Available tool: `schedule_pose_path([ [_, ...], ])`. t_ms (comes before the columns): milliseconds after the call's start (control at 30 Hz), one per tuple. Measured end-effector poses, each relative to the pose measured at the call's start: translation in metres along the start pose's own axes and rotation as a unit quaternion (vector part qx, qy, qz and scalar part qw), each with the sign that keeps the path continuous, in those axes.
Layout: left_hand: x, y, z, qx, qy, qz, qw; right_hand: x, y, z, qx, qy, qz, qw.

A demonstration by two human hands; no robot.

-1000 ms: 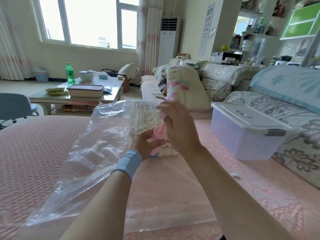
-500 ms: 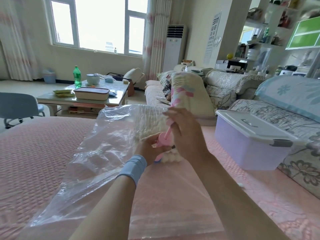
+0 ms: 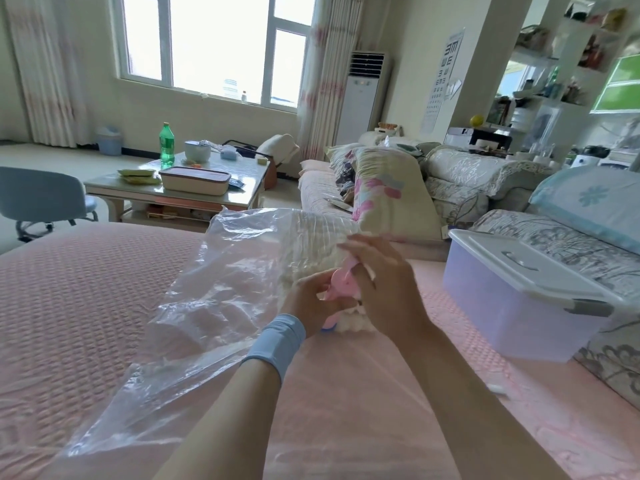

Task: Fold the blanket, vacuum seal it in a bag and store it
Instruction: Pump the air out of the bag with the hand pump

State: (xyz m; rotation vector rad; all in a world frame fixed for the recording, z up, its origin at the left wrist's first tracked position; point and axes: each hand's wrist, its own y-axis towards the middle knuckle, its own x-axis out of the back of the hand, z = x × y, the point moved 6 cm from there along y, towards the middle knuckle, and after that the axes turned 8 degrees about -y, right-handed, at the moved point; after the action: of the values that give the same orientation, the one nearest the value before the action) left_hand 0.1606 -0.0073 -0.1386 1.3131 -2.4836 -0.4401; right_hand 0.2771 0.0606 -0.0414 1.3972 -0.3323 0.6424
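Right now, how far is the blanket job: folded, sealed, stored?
Done: the white blanket sits, apparently folded, inside the clear bag. In hand: the left hand and right hand hold the pink pump; the bag looks loose, so air remains. Left: finish the suction, then put it in the storage box, whose lid is on.

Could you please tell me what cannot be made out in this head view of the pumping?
- Valve on the bag: hidden under the pump, the left hand and the right hand.
- Bag's near end: covered by the forearms and cut off by the bottom edge.
- Blanket folds: blurred by crinkled plastic.
- Box contents: lid on, walls frosted.
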Motion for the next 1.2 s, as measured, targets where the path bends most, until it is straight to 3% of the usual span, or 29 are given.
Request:
schedule_pose_path([
  [100, 0.001, 0.005, 0.006, 0.003, -0.01, 0.008, 1.0, 0.025, 0.017, 0.018, 0.049, 0.007, -0.145, 0.988],
  [167, 0.001, 0.007, 0.007, 0.001, -0.014, 0.011, 1.0, 0.018, 0.018, 0.016, 0.047, 0.02, -0.169, 0.984],
  [300, 0.006, 0.01, 0.008, 0.011, -0.029, 0.009, 0.999, -0.046, -0.005, -0.015, -0.01, -0.022, 0.01, 1.0],
  [367, 0.009, 0.011, 0.008, 0.021, -0.035, 0.017, 0.999, -0.064, -0.016, -0.029, -0.024, 0.007, 0.076, 0.997],
  [533, 0.019, 0.009, 0.007, 0.098, -0.149, 0.065, 0.982, -0.069, -0.021, -0.045, -0.073, 0.083, 0.114, 0.987],
  [600, 0.032, 0.009, -0.003, 0.111, -0.188, 0.024, 0.976, -0.07, -0.022, -0.054, -0.12, 0.082, 0.11, 0.983],
  [667, 0.045, 0.007, -0.025, 0.066, -0.188, -0.032, 0.979, -0.074, -0.025, -0.06, -0.181, 0.14, 0.098, 0.969],
  [767, 0.05, 0.001, -0.059, 0.0, -0.088, -0.059, 0.994, -0.083, -0.026, -0.057, -0.231, 0.232, 0.089, 0.941],
  [867, 0.042, -0.003, -0.068, -0.008, 0.06, -0.028, 0.998, -0.097, -0.026, -0.063, -0.233, 0.204, 0.113, 0.944],
  [1067, 0.038, -0.002, -0.071, -0.004, 0.193, -0.059, 0.979, -0.108, -0.031, -0.061, -0.221, 0.209, 0.148, 0.941],
  [1133, 0.036, 0.001, -0.082, -0.064, 0.257, -0.057, 0.963, -0.106, -0.03, -0.062, -0.229, 0.223, 0.142, 0.937],
  [1200, 0.039, 0.002, -0.107, -0.156, 0.275, -0.109, 0.942, -0.105, -0.029, -0.063, -0.233, 0.23, 0.139, 0.935],
])
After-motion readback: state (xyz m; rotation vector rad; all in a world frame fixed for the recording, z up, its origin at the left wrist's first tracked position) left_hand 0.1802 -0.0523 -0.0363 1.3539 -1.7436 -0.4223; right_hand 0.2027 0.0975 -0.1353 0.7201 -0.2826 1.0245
